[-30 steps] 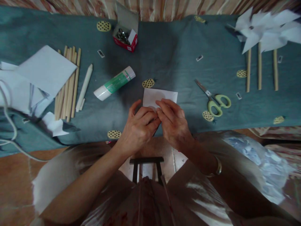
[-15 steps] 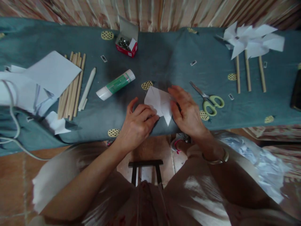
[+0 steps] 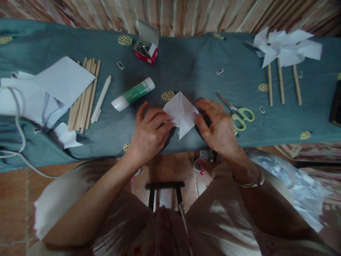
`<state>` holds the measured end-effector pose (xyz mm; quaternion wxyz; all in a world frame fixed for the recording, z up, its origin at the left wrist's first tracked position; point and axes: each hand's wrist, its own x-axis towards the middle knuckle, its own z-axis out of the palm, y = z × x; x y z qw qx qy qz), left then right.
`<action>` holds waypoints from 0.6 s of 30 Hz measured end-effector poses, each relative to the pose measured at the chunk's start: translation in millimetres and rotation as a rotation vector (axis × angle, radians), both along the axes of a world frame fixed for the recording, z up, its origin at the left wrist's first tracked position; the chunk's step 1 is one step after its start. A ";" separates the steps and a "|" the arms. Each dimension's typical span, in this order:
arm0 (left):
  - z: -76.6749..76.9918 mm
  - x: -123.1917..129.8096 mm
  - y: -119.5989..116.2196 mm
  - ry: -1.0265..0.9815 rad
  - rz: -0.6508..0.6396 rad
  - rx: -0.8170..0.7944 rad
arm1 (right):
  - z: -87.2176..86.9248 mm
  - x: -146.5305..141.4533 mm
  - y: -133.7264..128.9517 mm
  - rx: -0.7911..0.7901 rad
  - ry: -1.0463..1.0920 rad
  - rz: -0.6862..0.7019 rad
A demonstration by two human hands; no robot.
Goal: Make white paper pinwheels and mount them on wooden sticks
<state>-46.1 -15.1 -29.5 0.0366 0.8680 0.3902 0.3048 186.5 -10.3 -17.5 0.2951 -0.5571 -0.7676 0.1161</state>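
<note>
A small white sheet of paper (image 3: 182,112), cut and partly folded, lies near the front edge of the cloth-covered table, one pointed flap toward me. My left hand (image 3: 152,131) pinches its left corner between thumb and fingers. At the right corner, my right hand (image 3: 217,124) grips the sheet between thumb and forefinger, its other fingers curled. Just right of that hand, green-handled scissors (image 3: 238,113) lie with blades pointing away to the left. Beyond my left hand rests a white and green glue stick (image 3: 133,94).
At the left are paper sheets (image 3: 65,78), wooden sticks (image 3: 89,96), a white pen (image 3: 101,97) and a cable (image 3: 20,131). A red box (image 3: 146,53) of metal bits stands at the back. Paper pinwheels (image 3: 287,46) lie at the back right. A bag of paper scraps (image 3: 295,185) sits below.
The paper has turned so that a corner points away from me and its flap points toward me. Both hands have shifted slightly apart while staying at its sides.
</note>
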 end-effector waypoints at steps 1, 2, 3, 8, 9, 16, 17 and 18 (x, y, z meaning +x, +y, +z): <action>0.4 1.1 -0.7 -0.008 0.001 0.021 | 0.0 -0.2 -0.1 -0.007 0.005 0.002; 0.9 2.6 -1.4 -0.014 0.002 0.042 | 0.2 -0.4 -0.2 -0.013 0.014 0.006; 1.4 4.2 -2.3 -0.015 0.001 0.057 | 0.4 -0.7 -0.3 -0.019 0.026 0.008; 5.6 13.1 -8.7 0.022 -0.047 0.025 | 3.0 -3.0 -2.4 -0.016 0.049 -0.010; 6.5 14.3 -10.0 0.040 -0.058 0.008 | 3.5 -3.5 -3.4 -0.011 0.045 -0.008; 10.4 17.7 -11.5 0.149 -0.076 0.001 | 6.0 -4.2 -11.5 -0.041 0.032 0.019; 10.5 18.2 -11.1 0.156 -0.073 0.013 | 6.5 -4.1 -12.2 -0.048 0.036 0.023; 10.6 18.8 -10.9 0.160 -0.071 0.026 | 7.0 -4.1 -12.7 -0.056 0.038 0.025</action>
